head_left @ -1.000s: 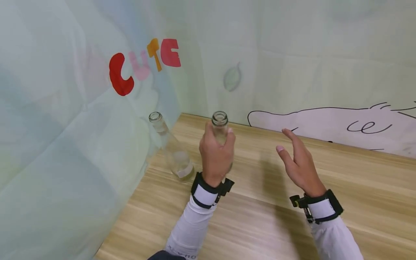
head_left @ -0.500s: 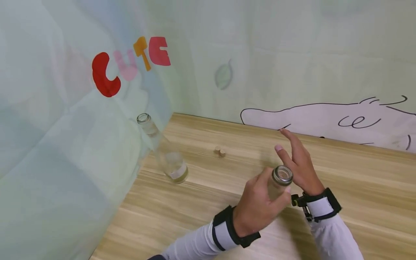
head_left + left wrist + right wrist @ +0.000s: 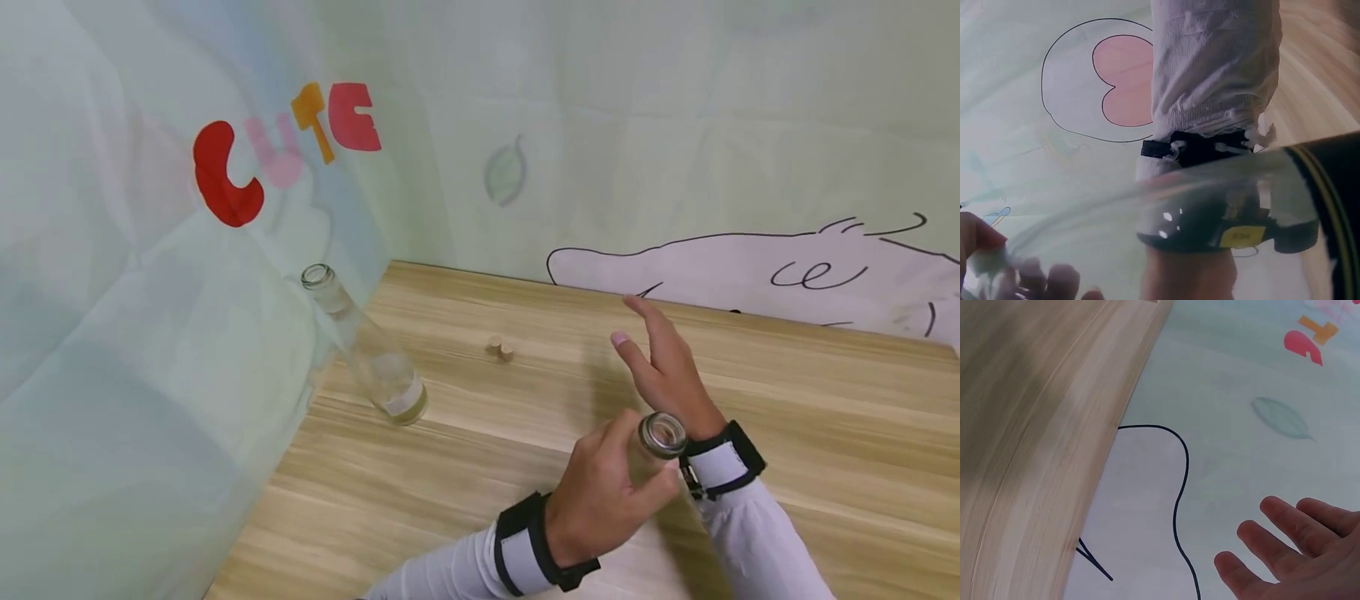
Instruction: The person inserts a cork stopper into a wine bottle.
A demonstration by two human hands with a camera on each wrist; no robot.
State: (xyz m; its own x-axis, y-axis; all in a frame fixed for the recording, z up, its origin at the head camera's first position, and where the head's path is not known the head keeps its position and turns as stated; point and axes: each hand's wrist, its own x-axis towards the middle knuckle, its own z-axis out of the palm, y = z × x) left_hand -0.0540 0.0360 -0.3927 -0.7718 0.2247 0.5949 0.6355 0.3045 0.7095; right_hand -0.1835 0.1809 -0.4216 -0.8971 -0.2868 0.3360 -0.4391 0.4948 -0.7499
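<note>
The left hand [image 3: 603, 492] grips a clear glass bottle [image 3: 662, 435] near its neck, with the mouth facing up toward the head camera. In the left wrist view the same bottle [image 3: 1166, 212] stretches across in front of the right wrist, and the left fingers [image 3: 1029, 278] curl round its narrow end. Beyond the bottle, the right hand [image 3: 671, 375] is raised with fingers spread and holds nothing; in the right wrist view its fingers [image 3: 1291, 537] are extended. The bottle overlaps the right wrist in the head view; whether they touch I cannot tell.
A second clear bottle [image 3: 375, 362] with a pale label stands on the wooden table [image 3: 360, 467] at the left, beside the fabric wall [image 3: 150, 350]. Two small cork-like pieces [image 3: 500, 348] lie behind the hands. A printed fabric backdrop [image 3: 465, 100] rises along the table's back edge.
The left hand has carried its bottle from beside the standing bottle rightward and nearer the person, to the right wrist. The two small pieces have come into view. The right hand has barely moved.
</note>
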